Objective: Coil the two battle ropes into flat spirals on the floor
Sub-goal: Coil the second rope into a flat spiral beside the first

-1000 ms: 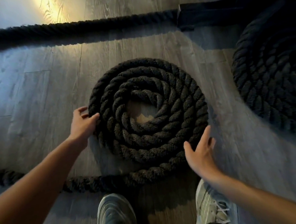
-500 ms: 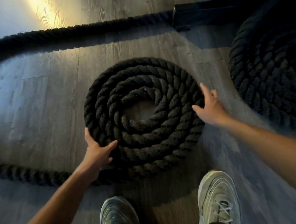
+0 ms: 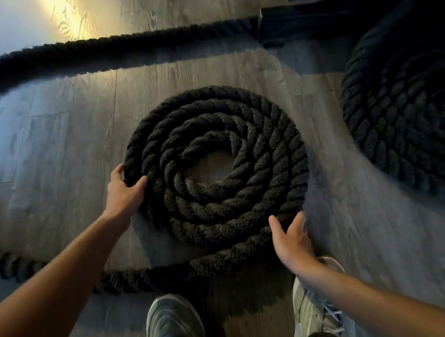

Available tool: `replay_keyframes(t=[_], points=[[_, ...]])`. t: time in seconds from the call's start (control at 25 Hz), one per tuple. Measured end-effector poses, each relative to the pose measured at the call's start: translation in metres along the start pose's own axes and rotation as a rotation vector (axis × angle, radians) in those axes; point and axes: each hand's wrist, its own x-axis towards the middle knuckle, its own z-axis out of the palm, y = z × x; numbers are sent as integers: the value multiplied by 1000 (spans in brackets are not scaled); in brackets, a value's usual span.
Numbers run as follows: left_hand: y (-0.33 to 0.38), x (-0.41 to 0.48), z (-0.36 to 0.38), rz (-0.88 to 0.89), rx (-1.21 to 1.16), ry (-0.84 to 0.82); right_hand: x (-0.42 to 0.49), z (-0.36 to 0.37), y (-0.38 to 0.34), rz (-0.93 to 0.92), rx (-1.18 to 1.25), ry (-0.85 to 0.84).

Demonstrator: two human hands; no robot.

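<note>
Gripping the left rim of the half-wound spiral of thick black twisted battle rope [image 3: 216, 168] with the left hand [image 3: 125, 190], fingers curled round the outermost turn and thumb laid over its top. Lies flat on the grey wood-plank floor [image 3: 59, 152] between the two hands, roughly four turns wound snugly round a small bare patch at the centre. Trails away below and left of the left hand as a loose uncoiled tail [image 3: 134, 279], passing just ahead of two pale sneakers [image 3: 173, 325] and off the left edge. Well beyond the left hand, a long straight stretch of black rope [image 3: 104, 49], running up to a dark metal frame base [image 3: 298, 25]; cannot tell which rope it belongs to. Reaching with the right hand [image 3: 292, 239], fingers straight and spread, holding nothing, at the lower-right rim where tail meets spiral. Far to the right of that hand, a second larger black rope coil [image 3: 406, 120], tightly wound and seemingly finished. Judged past halfway: one spiral done, this one small, with the tail left to feed round.
</note>
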Motion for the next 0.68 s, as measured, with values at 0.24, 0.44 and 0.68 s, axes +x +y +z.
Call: replay_keyframes(t=[0.24, 0.44, 0.68], points=[[-13, -23, 16, -39, 147, -1, 47, -20, -23, -48, -70, -20], [-49, -87, 29, -68, 47, -61, 107, -62, -58, -132, -9, 120], [-46, -67, 21, -98, -19, 85, 103, -62, -59, -82, -46, 190]])
